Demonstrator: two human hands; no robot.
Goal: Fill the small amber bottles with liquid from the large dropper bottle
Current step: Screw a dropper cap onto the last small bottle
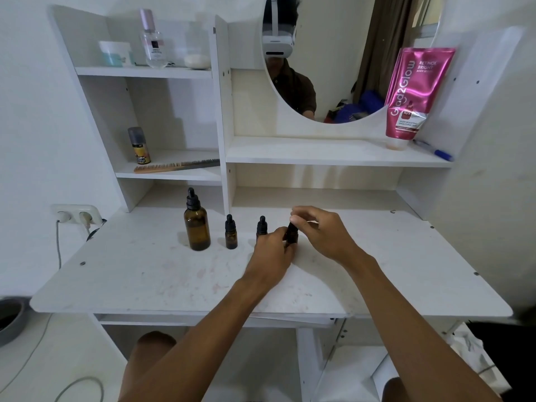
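Note:
The large amber dropper bottle (197, 227) stands capped on the white desk (145, 280), left of centre. Right of it a small amber bottle (231, 235) stands capped and alone. A second small bottle (262, 226) is partly hidden behind my left hand (272, 252). My left hand grips the body of a third small amber bottle (291, 235) just above the desk. My right hand (320, 233) pinches that bottle's black dropper cap from above. The lower part of the third bottle is hidden by my fingers.
White shelves rise behind the desk with a comb (177, 166), a small spray can (139, 145), a perfume bottle (153, 42) and a pink tube (414, 91). A round mirror (333, 68) hangs at the back. A wall socket (77, 216) sits at the left.

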